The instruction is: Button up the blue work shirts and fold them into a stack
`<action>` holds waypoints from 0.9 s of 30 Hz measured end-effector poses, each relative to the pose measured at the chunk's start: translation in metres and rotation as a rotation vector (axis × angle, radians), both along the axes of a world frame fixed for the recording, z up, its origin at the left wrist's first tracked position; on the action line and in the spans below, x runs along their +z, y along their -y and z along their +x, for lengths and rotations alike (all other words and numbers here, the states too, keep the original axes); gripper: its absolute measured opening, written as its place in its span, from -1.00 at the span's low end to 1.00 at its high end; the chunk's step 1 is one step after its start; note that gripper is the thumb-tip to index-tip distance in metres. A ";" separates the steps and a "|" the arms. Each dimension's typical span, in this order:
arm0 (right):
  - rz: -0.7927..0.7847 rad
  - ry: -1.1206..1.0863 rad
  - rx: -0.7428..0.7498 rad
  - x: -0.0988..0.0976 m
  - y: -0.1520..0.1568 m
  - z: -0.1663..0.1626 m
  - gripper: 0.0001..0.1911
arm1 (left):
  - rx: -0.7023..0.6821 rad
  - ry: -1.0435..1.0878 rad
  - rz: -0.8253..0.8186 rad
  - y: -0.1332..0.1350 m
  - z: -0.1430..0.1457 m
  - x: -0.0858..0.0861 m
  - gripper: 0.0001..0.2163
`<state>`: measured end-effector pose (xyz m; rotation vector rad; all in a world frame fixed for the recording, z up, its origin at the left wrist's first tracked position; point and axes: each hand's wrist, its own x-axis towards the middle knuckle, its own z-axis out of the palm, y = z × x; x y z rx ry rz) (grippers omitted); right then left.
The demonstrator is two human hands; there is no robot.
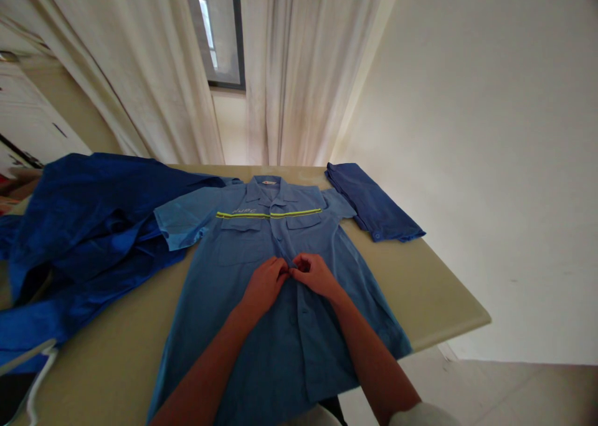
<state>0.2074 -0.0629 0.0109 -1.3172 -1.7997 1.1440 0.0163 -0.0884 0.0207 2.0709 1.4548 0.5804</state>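
A blue short-sleeved work shirt (233, 314) lies face up on the table, its collar at the far end and a yellow stripe across the chest. Both hands meet at its front placket, a little below the chest pockets. My left hand (267, 284) pinches the cloth edge with thumb and fingers. From the other side, my right hand (317, 273) pinches the same spot, fingertips nearly touching the left ones. Whatever button sits between them is hidden by the fingers. Lower down, the placket shows a button, and its bottom hem hangs by the table's near edge.
Dark blue garments (93, 227) are heaped on the left of the beige table (430, 289). At the far right lies a folded navy garment (374, 202). A white cable (37, 382) runs beside a dark object at the lower left. Curtains and a white wall stand behind.
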 end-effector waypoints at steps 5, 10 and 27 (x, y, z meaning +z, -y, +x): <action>0.025 0.083 0.044 0.004 0.004 -0.003 -0.91 | 0.027 -0.040 -0.022 0.002 -0.002 -0.001 -0.91; 0.051 0.157 0.039 0.006 0.006 -0.005 -0.94 | 0.037 -0.114 0.050 0.007 0.002 -0.002 -0.90; 0.141 0.340 -0.142 0.005 0.010 -0.016 -0.95 | 0.115 -0.184 -0.012 0.002 0.013 0.005 -0.89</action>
